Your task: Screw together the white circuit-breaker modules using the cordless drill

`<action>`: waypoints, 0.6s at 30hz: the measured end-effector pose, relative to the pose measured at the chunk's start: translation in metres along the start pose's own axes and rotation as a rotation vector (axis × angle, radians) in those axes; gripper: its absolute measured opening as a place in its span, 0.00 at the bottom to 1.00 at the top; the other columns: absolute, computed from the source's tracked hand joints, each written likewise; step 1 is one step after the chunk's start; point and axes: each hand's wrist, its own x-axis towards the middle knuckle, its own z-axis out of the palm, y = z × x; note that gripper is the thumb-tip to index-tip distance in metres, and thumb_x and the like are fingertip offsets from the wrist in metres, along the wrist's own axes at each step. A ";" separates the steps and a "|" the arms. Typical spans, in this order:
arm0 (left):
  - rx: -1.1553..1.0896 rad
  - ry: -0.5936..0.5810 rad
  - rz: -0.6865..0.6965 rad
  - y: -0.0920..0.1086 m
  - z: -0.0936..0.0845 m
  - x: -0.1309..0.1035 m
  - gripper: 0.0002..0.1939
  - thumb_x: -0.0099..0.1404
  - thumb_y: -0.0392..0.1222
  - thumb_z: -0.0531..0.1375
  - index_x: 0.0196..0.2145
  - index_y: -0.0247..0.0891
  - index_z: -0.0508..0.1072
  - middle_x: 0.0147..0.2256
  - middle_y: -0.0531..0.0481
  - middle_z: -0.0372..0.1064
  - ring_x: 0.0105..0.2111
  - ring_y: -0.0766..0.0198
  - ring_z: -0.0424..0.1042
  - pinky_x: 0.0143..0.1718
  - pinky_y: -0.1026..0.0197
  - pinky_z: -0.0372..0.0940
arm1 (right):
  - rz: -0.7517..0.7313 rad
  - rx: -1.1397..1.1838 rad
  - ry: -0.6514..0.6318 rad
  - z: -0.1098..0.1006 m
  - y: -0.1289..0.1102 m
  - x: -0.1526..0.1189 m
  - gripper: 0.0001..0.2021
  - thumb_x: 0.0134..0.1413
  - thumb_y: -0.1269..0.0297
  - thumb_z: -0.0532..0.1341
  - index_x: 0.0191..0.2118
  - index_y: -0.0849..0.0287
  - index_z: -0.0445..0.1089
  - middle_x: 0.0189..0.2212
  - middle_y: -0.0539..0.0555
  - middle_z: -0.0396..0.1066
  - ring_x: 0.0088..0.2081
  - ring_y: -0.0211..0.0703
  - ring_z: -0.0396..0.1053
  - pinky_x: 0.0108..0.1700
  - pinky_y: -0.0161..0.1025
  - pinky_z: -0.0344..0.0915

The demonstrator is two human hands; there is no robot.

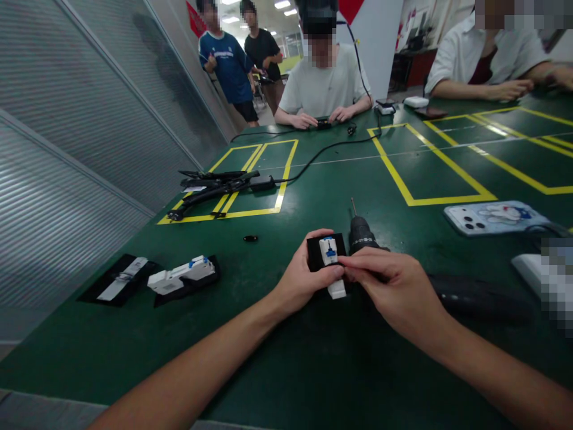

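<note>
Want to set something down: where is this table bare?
Bare: inside the yellow-taped rectangle beyond the phone; also the table between the blue-and-white part lying left and the near edge. Crowded: around the right hand, held device and drill.

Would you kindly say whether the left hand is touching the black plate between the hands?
Touching: the head view shows the left hand gripping the black plate, thumb across its front.

Patterned phone (495, 217) back-up on green table (268, 376). Relative to phone: yellow tape outline (454, 200) beyond, black rod bundle (210, 191) well left, white-shirted person (455, 57) far behind.
</note>
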 end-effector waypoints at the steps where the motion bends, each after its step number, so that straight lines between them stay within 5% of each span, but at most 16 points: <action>1: -0.040 0.000 -0.031 -0.002 0.000 0.001 0.32 0.51 0.41 0.67 0.52 0.41 0.59 0.35 0.52 0.63 0.33 0.66 0.65 0.36 0.63 0.64 | -0.047 -0.061 -0.010 0.001 0.002 -0.002 0.14 0.63 0.74 0.52 0.45 0.67 0.74 0.37 0.53 0.63 0.37 0.43 0.64 0.37 0.38 0.60; 6: -0.183 0.076 -0.132 -0.004 0.002 0.002 0.30 0.51 0.40 0.67 0.50 0.41 0.61 0.35 0.52 0.63 0.32 0.67 0.66 0.34 0.63 0.65 | -0.147 -0.449 -0.141 0.008 0.000 -0.008 0.22 0.61 0.78 0.43 0.56 0.83 0.63 0.44 0.63 0.57 0.45 0.54 0.57 0.47 0.48 0.56; 9: -0.219 0.111 -0.148 0.000 0.000 0.004 0.28 0.52 0.40 0.66 0.50 0.40 0.62 0.37 0.51 0.64 0.32 0.67 0.67 0.34 0.64 0.66 | -0.139 -0.632 -0.176 0.008 -0.013 -0.007 0.24 0.61 0.77 0.44 0.60 0.82 0.59 0.48 0.63 0.53 0.49 0.56 0.53 0.52 0.52 0.51; 13: -0.244 0.132 -0.166 0.004 -0.007 0.008 0.26 0.54 0.41 0.64 0.50 0.40 0.62 0.38 0.49 0.67 0.33 0.64 0.70 0.33 0.61 0.69 | -0.085 -0.830 -0.056 -0.018 -0.025 -0.006 0.25 0.59 0.75 0.44 0.60 0.79 0.59 0.51 0.62 0.50 0.49 0.57 0.53 0.51 0.54 0.54; 18: -0.251 0.177 -0.169 0.004 -0.012 0.013 0.20 0.55 0.40 0.64 0.44 0.39 0.65 0.33 0.52 0.67 0.28 0.68 0.69 0.28 0.64 0.68 | -0.010 -1.161 -0.256 -0.057 -0.016 -0.029 0.35 0.48 0.69 0.45 0.65 0.73 0.50 0.55 0.59 0.45 0.51 0.54 0.53 0.46 0.55 0.62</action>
